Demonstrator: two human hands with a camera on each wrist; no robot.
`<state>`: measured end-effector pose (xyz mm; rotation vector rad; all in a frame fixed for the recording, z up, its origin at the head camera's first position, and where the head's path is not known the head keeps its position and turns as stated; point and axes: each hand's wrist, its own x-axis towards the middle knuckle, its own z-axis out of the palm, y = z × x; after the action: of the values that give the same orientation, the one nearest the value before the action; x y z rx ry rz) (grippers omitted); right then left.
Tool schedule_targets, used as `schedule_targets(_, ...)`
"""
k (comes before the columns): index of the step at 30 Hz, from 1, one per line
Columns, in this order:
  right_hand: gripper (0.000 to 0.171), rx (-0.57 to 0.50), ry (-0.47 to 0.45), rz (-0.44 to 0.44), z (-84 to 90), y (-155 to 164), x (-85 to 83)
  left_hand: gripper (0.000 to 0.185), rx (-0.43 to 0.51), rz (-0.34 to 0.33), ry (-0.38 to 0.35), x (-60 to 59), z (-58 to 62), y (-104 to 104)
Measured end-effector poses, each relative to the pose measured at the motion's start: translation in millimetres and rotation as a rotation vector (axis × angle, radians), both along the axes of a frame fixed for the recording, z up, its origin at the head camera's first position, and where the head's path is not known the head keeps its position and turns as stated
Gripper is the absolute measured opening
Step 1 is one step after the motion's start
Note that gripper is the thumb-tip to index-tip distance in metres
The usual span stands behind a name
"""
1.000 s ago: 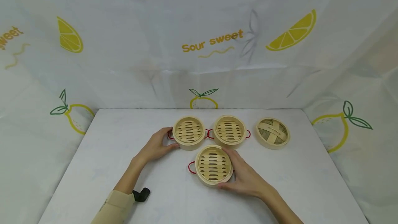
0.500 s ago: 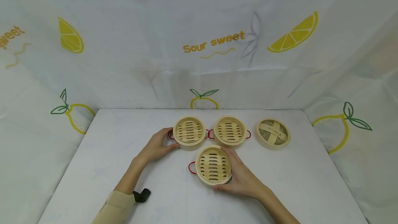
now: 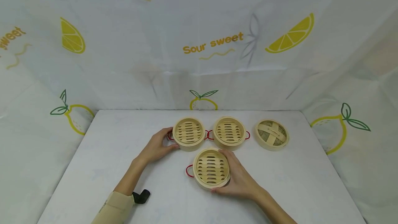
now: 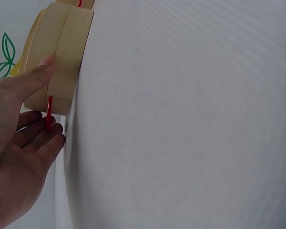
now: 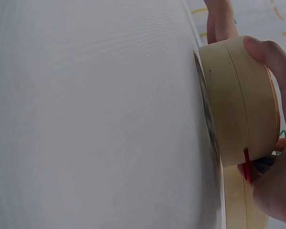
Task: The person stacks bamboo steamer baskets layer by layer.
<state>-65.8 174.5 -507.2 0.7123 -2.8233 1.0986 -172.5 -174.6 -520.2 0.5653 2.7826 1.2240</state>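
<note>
In the head view my left hand (image 3: 157,147) is at the left side of a round bamboo steamer basket (image 3: 188,131). The left wrist view has its thumb on the basket's wall (image 4: 66,62), with several fingers loosely bent by the red loop handle (image 4: 49,112). My right hand (image 3: 239,179) grips a nearer steamer basket (image 3: 211,168) from its right side, thumb in front and fingers behind. Beneath this basket's wall (image 5: 233,100) a dark wedge of shadow shows in the right wrist view; I cannot tell whether it is lifted. Both baskets have slatted bottoms facing up.
Another steamer basket (image 3: 229,132) stands right of the left one, their red handles meeting. A woven bamboo lid (image 3: 272,134) lies farther right. All rest on a white table (image 3: 298,189), backed by a lemon-print curtain (image 3: 199,61). A black object (image 3: 141,196) sits by the left wrist.
My right hand and the nearer basket have shifted slightly left and toward me. The left hand stays at its basket, which has not visibly moved.
</note>
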Motion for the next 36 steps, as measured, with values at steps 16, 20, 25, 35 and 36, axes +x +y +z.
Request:
schedule_targets(16, 0.129, -0.037, 0.023, -0.011, 6.4, 3, 2.6, 0.081, 0.121, -0.025, -0.051, -2.4, -6.6, -2)
schedule_targets(20, 0.131, -0.053, 0.029, 0.003, 10.8, 2, 2.1, 0.081, 0.129, -0.024, -0.052, -3.0, -8.2, -2)
schedule_targets(25, 0.13, -0.084, 0.043, 0.007, 22.1, 1, 1.2, 0.081, 0.139, -0.02, -0.06, -3.1, -8.4, -2)
schedule_targets(35, 0.131, -0.109, 0.038, -0.002, 31.0, -1, 1.2, 0.081, 0.145, -0.026, -0.068, -2.9, -6.0, -2)
schedule_targets(36, 0.13, -0.111, 0.033, -0.001, 31.1, -2, 1.0, 0.081, 0.146, -0.026, -0.071, -2.9, -6.0, -2)
